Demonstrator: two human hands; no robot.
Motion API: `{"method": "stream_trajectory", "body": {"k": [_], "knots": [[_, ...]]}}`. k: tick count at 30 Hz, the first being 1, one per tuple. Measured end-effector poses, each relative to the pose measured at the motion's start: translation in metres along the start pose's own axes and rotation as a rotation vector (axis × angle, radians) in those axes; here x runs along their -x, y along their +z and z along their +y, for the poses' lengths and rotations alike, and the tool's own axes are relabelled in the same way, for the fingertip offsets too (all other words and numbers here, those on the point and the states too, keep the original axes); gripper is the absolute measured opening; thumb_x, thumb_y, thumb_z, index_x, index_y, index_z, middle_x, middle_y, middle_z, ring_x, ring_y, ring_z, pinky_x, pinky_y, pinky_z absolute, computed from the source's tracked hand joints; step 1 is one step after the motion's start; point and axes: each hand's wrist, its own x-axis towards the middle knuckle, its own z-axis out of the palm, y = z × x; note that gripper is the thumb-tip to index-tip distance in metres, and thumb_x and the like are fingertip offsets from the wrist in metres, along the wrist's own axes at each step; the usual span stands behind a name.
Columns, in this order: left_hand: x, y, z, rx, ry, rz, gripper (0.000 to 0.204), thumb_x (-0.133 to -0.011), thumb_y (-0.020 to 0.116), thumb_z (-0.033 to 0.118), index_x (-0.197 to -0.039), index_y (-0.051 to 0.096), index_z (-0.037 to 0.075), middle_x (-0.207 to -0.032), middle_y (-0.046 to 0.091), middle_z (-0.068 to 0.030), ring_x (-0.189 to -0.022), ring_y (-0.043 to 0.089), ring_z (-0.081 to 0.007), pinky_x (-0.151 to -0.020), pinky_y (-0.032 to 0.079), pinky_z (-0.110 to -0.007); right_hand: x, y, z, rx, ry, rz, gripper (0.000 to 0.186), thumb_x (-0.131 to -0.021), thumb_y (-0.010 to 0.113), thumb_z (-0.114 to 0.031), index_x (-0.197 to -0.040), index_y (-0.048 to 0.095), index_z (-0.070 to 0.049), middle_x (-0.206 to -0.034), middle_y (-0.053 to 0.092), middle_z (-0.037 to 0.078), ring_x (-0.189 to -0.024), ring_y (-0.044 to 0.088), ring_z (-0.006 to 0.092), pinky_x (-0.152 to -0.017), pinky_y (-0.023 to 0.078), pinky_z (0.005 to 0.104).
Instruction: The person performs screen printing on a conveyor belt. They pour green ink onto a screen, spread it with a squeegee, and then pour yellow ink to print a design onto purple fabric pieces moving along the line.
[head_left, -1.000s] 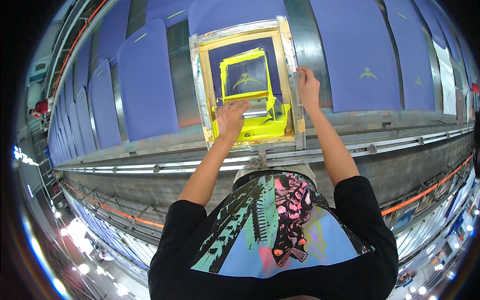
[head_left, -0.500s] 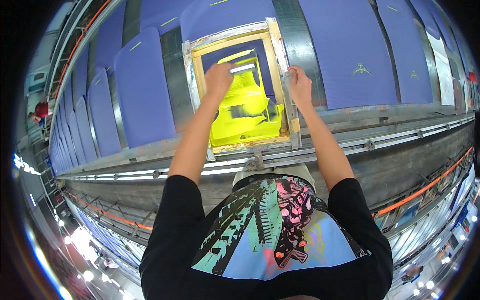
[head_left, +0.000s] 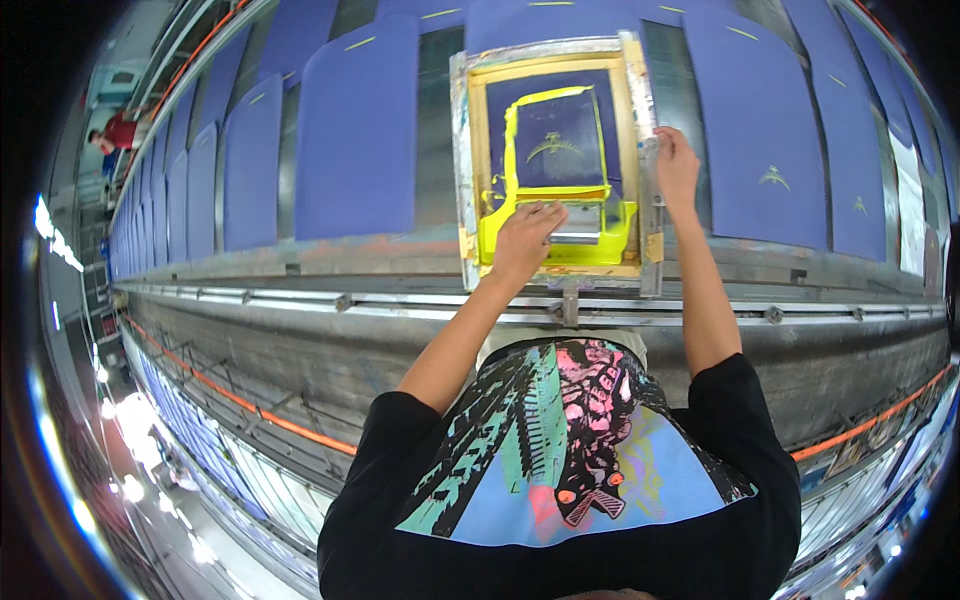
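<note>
A wooden screen-printing frame (head_left: 463,140) lies over a purple panel on the bench in front of me. My left hand (head_left: 530,238) is closed on a squeegee (head_left: 588,219) near the frame's near end. Bright yellow ink (head_left: 616,250) surrounds the squeegee there. Farther up, the mesh (head_left: 580,125) is scraped thin, with a yellow outline around it and a fan-shaped emblem showing in the middle. My right hand (head_left: 678,168) has its fingers closed at the frame's right rail, beside the mesh.
Purple panels (head_left: 355,140) lie along the bench on both sides, some bearing small yellow marks. A metal rail (head_left: 400,308) runs along the bench's near edge. Behind me is another row with an orange strip (head_left: 285,425). A person in red (head_left: 118,133) is at the far left.
My left hand has drawn the squeegee toward me, from the frame's upper part to its near end. Ink that covered the mesh is now gathered near me, and the emblem shows. My view has shifted left.
</note>
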Motion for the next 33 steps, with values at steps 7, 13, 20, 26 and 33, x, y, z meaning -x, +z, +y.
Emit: {"method": "stream_trajectory", "body": {"k": [7,13,20,26,33], "knots": [[-0.003,-0.022,0.013,0.003,-0.055,0.061,0.061,-0.069,0.068,-0.007,-0.125,0.073,0.018,-0.131,0.07,-0.0012,-0.116,0.066,-0.0293,-0.099,0.055,-0.038,0.014,-0.004,-0.045,-0.13,0.081,-0.035,0.021,-0.104,0.054,-0.019,-0.111,0.069,-0.008,-0.07,0.06,0.015,-0.061,0.054,0.023,-0.062,0.045,0.0398],[-0.006,-0.013,0.023,-0.006,-0.051,-0.008,0.062,-0.064,0.066,-0.006,-0.122,0.074,0.015,-0.13,0.071,-0.0026,-0.117,0.065,-0.03,-0.098,0.052,-0.041,0.024,-0.007,-0.008,-0.216,0.074,-0.019,0.024,-0.106,0.05,-0.022,-0.112,0.068,-0.008,-0.069,0.059,0.022,-0.058,0.054,0.0317,-0.06,0.047,0.0444],[-0.02,-0.038,0.038,-0.051,-0.079,-0.064,0.064,-0.063,0.067,-0.013,-0.122,0.074,0.011,-0.128,0.071,-0.0057,-0.114,0.066,-0.0301,-0.095,0.054,-0.039,0.021,-0.005,-0.016,-0.277,0.186,-0.037,0.016,-0.102,0.055,-0.015,-0.11,0.066,-0.007,-0.087,0.067,0.027,-0.084,0.065,0.0492,-0.072,0.05,0.0532],[-0.008,-0.041,0.027,0.076,-0.119,-0.02,0.064,-0.064,0.067,-0.016,-0.122,0.074,0.009,-0.13,0.07,-0.0077,-0.125,0.063,-0.0333,-0.1,0.053,-0.04,0.018,-0.009,-0.019,-0.224,0.283,-0.048,0.016,-0.102,0.055,-0.016,-0.108,0.066,-0.007,-0.08,0.066,0.027,-0.08,0.065,0.0492,-0.071,0.05,0.0545],[0.037,-0.049,0.019,-0.102,-0.021,-0.148,0.06,-0.068,0.067,-0.012,-0.123,0.074,0.012,-0.131,0.07,-0.0042,-0.125,0.063,-0.0306,-0.105,0.049,-0.042,0.015,0.002,-0.014,-0.176,0.265,-0.029,0.016,-0.102,0.053,-0.016,-0.109,0.065,-0.008,-0.084,0.067,0.028,-0.083,0.065,0.0494,-0.074,0.051,0.0571]]}}
